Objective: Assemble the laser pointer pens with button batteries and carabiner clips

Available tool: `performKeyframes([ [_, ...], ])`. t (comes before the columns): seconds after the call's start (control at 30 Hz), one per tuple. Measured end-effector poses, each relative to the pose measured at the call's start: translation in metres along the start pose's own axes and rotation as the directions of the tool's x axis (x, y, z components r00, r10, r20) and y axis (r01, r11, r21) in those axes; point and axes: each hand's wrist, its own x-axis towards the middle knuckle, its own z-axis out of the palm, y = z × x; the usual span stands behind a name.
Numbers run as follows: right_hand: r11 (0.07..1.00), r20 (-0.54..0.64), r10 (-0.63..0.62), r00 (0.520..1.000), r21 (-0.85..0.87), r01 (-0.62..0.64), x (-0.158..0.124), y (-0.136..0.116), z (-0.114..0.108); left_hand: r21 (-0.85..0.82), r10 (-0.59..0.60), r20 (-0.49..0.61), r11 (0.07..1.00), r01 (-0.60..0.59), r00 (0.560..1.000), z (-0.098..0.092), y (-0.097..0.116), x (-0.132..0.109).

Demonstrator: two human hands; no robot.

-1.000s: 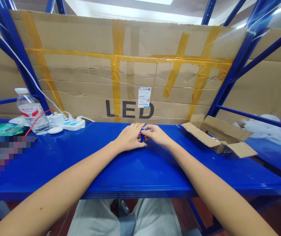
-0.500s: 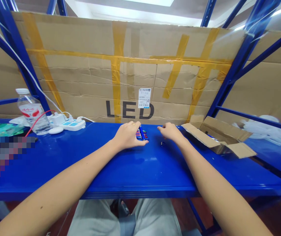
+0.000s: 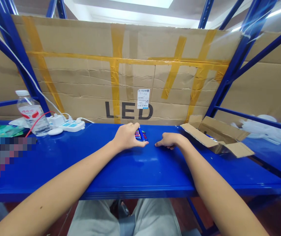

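Observation:
My left hand [image 3: 128, 137] curves around a small group of colourful pens [image 3: 137, 135] on the blue table. Between its fingertips and thumb is a blue pen [image 3: 141, 134], leaning at a slant with its ends by the fingers and thumb. To the right of the pens, my right hand [image 3: 169, 140] is low over the tabletop, thumb and index finger pointing left and the other fingers curled under. Whatever lies beneath or inside that hand is hidden.
An open cardboard box [image 3: 216, 137] with something blue inside stands at the right. On the left are a water bottle [image 3: 33, 114], a white power strip [image 3: 72, 126] and a red cable [image 3: 34, 123]. A large cardboard panel [image 3: 86, 85] rises behind the table [image 3: 140, 173].
My right hand has come down and slightly towards me, covering the spot where a small dark object lay. My left hand stays by the pens.

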Motion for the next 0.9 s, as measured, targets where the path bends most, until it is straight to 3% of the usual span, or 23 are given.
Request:
performKeyframes([
  [0.1,0.998,0.015,-0.062,0.998,-0.016,0.062,0.001,-0.003,0.002,-0.107,-0.077,0.015,0.991,0.078,0.997,0.0,0.002,0.0],
  [0.2,0.995,0.012,-0.094,0.996,-0.036,0.094,0.003,-0.005,0.004,-0.398,-0.184,0.085,0.895,0.203,0.979,0.003,0.003,0.001],
  [0.23,0.995,0.007,-0.094,0.996,-0.043,0.094,0.003,-0.005,0.004,-0.527,-0.227,0.128,0.809,0.26,0.966,0.004,0.004,0.001],
  [0.3,0.993,-0.011,-0.099,0.995,-0.064,0.098,0.003,-0.006,0.005,-0.745,-0.306,0.253,0.544,0.387,0.918,0.009,0.006,0.003],
  [0.37,0.99,-0.042,-0.113,0.993,-0.09,0.109,0.002,-0.008,0.006,-0.843,-0.359,0.386,0.235,0.483,0.85,0.012,0.007,0.006],
  [0.43,0.984,-0.069,-0.131,0.989,-0.131,0.121,0.001,-0.01,0.006,-0.857,-0.378,0.478,-0.006,0.515,0.792,0.012,0.007,0.008],
  [0.5,0.98,-0.075,-0.143,0.987,-0.148,0.131,0.001,-0.01,0.006,-0.854,-0.389,0.515,-0.147,0.5,0.764,0.011,0.006,0.011],
  [0.57,0.984,-0.07,-0.163,0.984,-0.089,0.157,0.003,-0.007,0.003,-0.842,-0.387,0.54,-0.227,0.49,0.748,0.008,0.004,0.012],
  [0.63,0.976,-0.09,-0.201,0.975,0.061,0.207,0.005,-0.002,0.0,-0.828,-0.386,0.561,-0.258,0.498,0.733,0.006,0.002,0.014],
  [0.7,0.922,-0.145,-0.266,0.953,0.249,0.295,0.007,0.002,-0.001,-0.827,-0.39,0.561,-0.221,0.517,0.73,0.005,0.001,0.014],
  [0.8,0.744,-0.182,-0.425,0.887,0.489,0.456,0.007,0.003,0.0,-0.833,-0.416,0.505,-0.005,0.553,0.756,0.008,0.003,0.013],
  [0.9,0.594,-0.17,-0.567,0.806,0.593,0.543,0.003,-0.006,0.006,-0.799,-0.417,0.468,0.177,0.574,0.779,0.012,0.007,0.011],
])
